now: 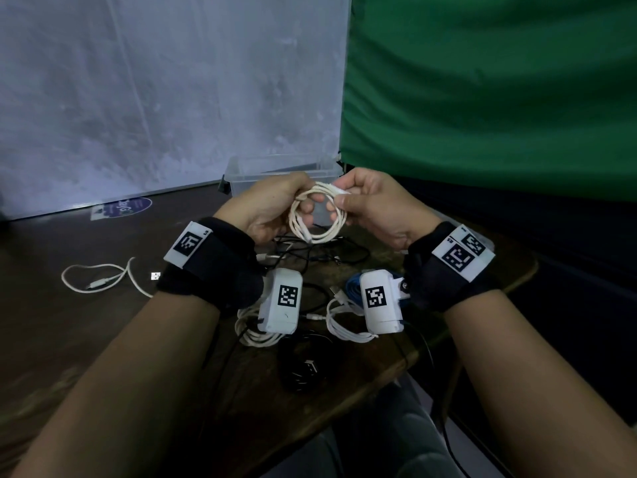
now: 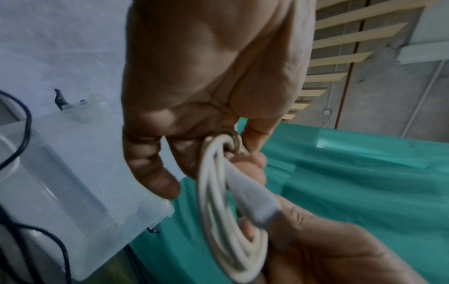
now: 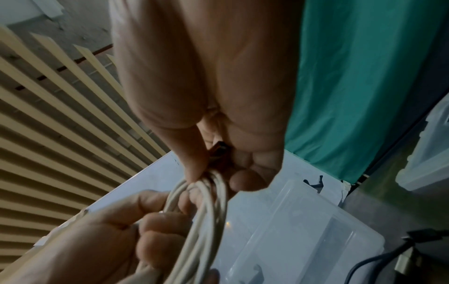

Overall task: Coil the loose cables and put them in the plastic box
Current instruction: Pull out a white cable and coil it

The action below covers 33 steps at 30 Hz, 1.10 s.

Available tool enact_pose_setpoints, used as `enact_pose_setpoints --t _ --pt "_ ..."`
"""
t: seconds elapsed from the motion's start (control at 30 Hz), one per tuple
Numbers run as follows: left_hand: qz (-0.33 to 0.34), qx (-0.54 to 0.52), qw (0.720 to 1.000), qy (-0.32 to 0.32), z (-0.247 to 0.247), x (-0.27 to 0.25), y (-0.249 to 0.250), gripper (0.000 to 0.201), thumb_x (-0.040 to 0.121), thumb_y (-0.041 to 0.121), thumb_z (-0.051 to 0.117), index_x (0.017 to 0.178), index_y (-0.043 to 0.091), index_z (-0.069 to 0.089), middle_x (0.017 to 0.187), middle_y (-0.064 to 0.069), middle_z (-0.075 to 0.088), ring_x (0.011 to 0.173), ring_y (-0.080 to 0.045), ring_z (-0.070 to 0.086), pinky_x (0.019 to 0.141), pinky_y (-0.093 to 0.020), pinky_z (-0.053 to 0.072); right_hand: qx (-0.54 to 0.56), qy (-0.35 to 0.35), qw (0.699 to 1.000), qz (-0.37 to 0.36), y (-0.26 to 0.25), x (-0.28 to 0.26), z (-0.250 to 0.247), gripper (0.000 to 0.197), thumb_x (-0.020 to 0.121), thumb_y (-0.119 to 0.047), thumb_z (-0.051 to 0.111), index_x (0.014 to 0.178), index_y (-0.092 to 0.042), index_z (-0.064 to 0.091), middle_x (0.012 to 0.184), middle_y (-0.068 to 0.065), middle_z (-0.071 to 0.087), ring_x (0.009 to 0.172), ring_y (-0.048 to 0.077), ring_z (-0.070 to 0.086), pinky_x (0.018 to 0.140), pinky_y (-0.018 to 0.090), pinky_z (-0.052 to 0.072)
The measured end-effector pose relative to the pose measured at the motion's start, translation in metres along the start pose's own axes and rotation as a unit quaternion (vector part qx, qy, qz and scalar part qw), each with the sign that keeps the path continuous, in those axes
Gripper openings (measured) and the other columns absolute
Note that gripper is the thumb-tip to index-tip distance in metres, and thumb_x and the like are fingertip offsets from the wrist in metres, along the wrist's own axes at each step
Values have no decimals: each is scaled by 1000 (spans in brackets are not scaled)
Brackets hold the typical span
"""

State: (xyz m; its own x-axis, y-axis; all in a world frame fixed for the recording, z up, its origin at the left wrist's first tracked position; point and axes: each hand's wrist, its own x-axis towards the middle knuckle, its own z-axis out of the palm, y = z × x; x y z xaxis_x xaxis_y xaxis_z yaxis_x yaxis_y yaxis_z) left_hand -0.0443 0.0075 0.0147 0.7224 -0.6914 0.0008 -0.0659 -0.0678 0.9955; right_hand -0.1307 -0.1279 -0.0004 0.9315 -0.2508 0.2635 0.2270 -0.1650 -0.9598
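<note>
White cable coil (image 1: 315, 215): wound into a round loop of several turns, held in the air between both hands, above the tangle on the surface (image 1: 86, 326). Loop plane faces the head camera, hanging down from the grip points at its top.

Left hand (image 1: 272, 208): fingers curled round the coil's upper left side. Right hand (image 1: 370, 205): thumb and fingers pinching the upper right, where a white plug end (image 2: 252, 199) lies against the turns. Hands close together, both clamped on the same coil.

Clear plastic box (image 1: 275, 174): directly behind the hands, open top, touching the backdrop. Coil sits just in front of it and slightly above the rim, so the drop looks like a short push forward. Both hands about equally near; judging by the grip, either could carry it once the tail is tucked.

Still loose on the surface: white cable (image 1: 103, 277) off to the left, black cables (image 1: 324, 253) under the hands, more white bundles (image 1: 344, 326) and a blue cable (image 1: 355, 288) nearer the body.
</note>
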Motion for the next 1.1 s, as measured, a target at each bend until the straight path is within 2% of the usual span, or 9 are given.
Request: enact_pose_setpoints --t 0.07,0.13,0.23,0.33,0.43,0.53,0.73,0.9,1.1 --pt "-5 26 1000 8 0 -1 -1 27 94 21 45 73 12 60 47 3 50 40 -10 51 43 -21 41 -17 1 1000 -6 0 0 1 18 89 10 53 88 -7 57 63 1 66 52 8 59 51 18 46" --pt "22 28 999 1 3 0 -4 24 96 23 48 74 15 56 47 4 48 39 -8 48 41 -19 42 -25 6 1000 -15 -1 2 3 19 87 11 56 86 -8 59 68 6 65 55 8 60 54 17 49" --pt "70 -11 997 -7 7 1 -6 25 99 19 45 74 14 49 46 7 39 38 -6 37 49 -23 40 0 16 1000 -21 -1 4 1 24 82 12 62 93 -9 58 71 8 66 61 15 62 64 29 49" --pt "97 -67 993 10 4 3 -4 28 100 15 41 73 15 45 45 8 37 39 -4 33 48 -23 34 58 8 998 5 -1 0 0 22 84 10 61 97 -7 54 64 6 67 59 15 64 63 34 55" --pt "101 -96 990 6 3 3 -4 27 101 15 39 75 15 45 50 5 40 41 -6 36 48 -23 35 88 11 996 18 -4 -4 3 12 91 4 53 90 -7 55 65 5 63 56 13 65 52 28 55" --pt "104 -113 988 6 6 1 -5 25 101 14 36 78 16 44 55 3 40 42 -6 37 47 -21 35 132 38 990 29 -5 -1 5 14 95 2 47 89 -9 53 68 5 54 49 9 55 51 25 51" --pt "123 -106 986 -20 10 2 -7 21 103 18 33 83 20 41 64 0 39 49 -9 37 47 -18 31 112 90 988 49 -7 6 8 18 98 -5 42 84 -15 47 60 0 42 43 7 36 50 24 29" --pt "113 -129 982 -79 7 -2 -5 23 102 23 34 81 22 43 65 2 47 53 -10 46 51 -21 35 80 101 989 67 -9 5 7 21 97 -2 36 84 -15 44 59 0 40 43 7 34 47 23 29" --pt "91 -152 977 -119 -1 -6 -6 22 99 27 38 83 21 52 72 3 64 66 -9 63 59 -18 46 77 119 987 76 -7 4 5 20 99 -6 36 84 -15 44 62 1 40 40 5 35 38 15 34"
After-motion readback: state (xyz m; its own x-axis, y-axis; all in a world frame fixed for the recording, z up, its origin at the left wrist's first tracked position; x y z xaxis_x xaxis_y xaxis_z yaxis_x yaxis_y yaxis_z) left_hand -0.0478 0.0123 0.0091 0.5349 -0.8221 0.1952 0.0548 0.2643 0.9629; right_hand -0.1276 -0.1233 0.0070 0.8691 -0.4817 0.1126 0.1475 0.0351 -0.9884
